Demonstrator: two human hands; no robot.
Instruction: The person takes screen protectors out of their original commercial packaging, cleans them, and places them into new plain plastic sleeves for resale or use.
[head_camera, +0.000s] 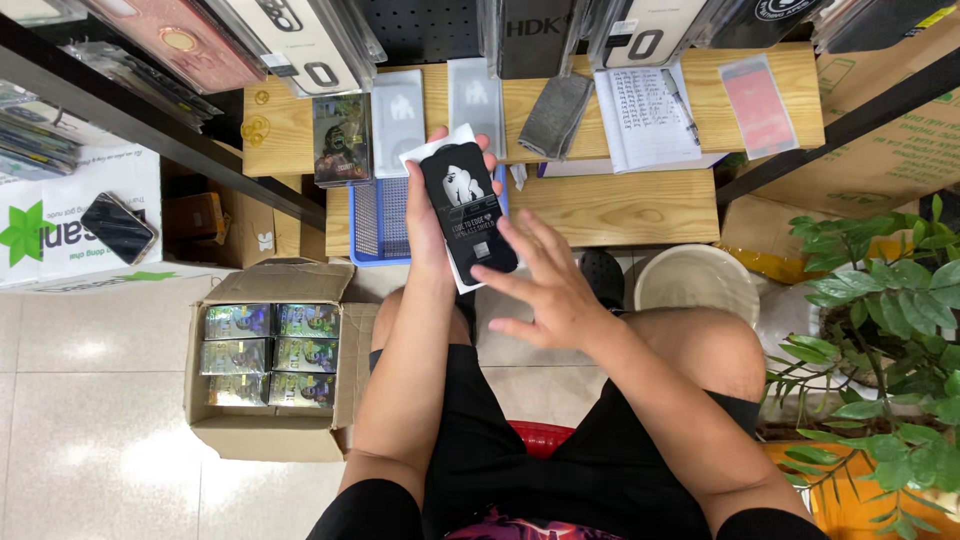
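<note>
View: looking down from a head camera at a seated person's lap, bare knees and two bare hands, over a tiled floor.
Left hand (428, 225): raised in front of the body, fingers curled around a flat black phone-sized packet (466, 212) with a white card behind it; the grip is closed on the packet's edges.
Right hand (545, 290): open, fingers spread, holding nothing, fingertips just touching or just short of the packet's lower right corner; I cannot tell which.
Packet position: held upright and slightly tilted, above the front edge of the wooden desk (610, 205) and a blue mesh tray (378, 222).
On the desk: more flat packets, a grey cloth (555, 115), an open notebook (648, 118).
On the floor: an open cardboard box (270, 355) of small stacked packs at the left, a leafy plant (880, 330) at the right.
Risk: judged from the light edge grip, a push from the open hand could slide the packet loose, dropping it onto the tray or lap.
</note>
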